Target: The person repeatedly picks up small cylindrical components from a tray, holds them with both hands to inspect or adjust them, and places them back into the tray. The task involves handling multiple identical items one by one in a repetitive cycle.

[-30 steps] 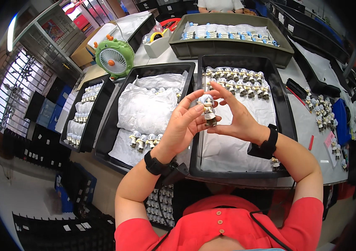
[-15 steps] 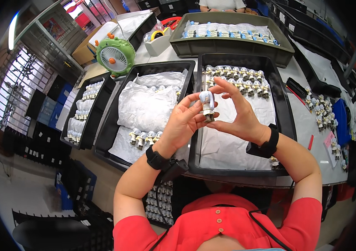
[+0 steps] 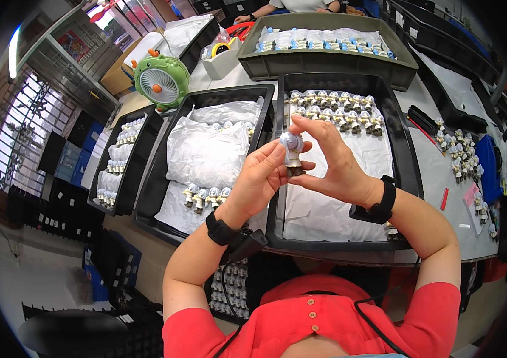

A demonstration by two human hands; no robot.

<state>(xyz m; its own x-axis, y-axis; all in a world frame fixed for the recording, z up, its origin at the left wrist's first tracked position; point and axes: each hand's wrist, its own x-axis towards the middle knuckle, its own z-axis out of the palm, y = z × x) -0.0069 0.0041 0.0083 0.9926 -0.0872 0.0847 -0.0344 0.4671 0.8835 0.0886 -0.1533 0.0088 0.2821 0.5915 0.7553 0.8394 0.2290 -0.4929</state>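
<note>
Standing upright between fingers [image 3: 314, 127]: pale-haired figurine [image 3: 292, 154]

The head view comes from the left one of two wide fisheye cameras worn side by side on the person's head. It faces downward and forward, looking from above and behind the left grip [image 3: 258, 178] and right grip [image 3: 347, 175], both near and close to mid-frame. The red shirt [image 3: 283, 322] shows on the wearer's side of them; the surface [image 3: 426, 179] spreads around and beyond, with the green fan [image 3: 162, 80] farther off, left of both.
</note>
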